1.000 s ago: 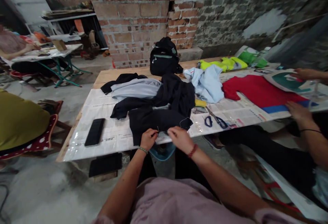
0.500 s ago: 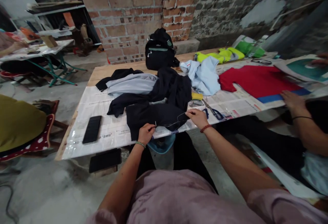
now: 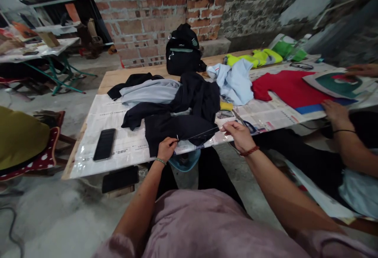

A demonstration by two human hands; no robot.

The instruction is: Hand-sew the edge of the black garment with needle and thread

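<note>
A dark garment (image 3: 183,126) lies at the table's near edge, one flat end toward me. My left hand (image 3: 165,148) pinches its lower edge between thumb and fingers. Beside those fingertips a thin, pale, pin-like piece (image 3: 177,137) stands up; its exact kind is too small to tell. My right hand (image 3: 238,134) is closed in a pinch on a pale thread (image 3: 201,133), which runs nearly straight along the garment's edge toward the left hand. Whether a needle is in the right fingers I cannot make out. Scissors (image 3: 249,126) lie just beyond the right hand, partly hidden.
A phone (image 3: 104,144) lies left on the newspaper-covered table (image 3: 85,155). Behind are a black backpack (image 3: 183,51) and a light blue cloth (image 3: 233,81). At right, another person's hands rest on a red garment (image 3: 286,89) and an iron (image 3: 336,83). A blue bin (image 3: 185,161) stands below.
My right hand has moved slightly right and turned, and the slack, curving thread is now drawn nearly straight. The left hand keeps its pinch. The other person's iron has moved left onto the red garment.
</note>
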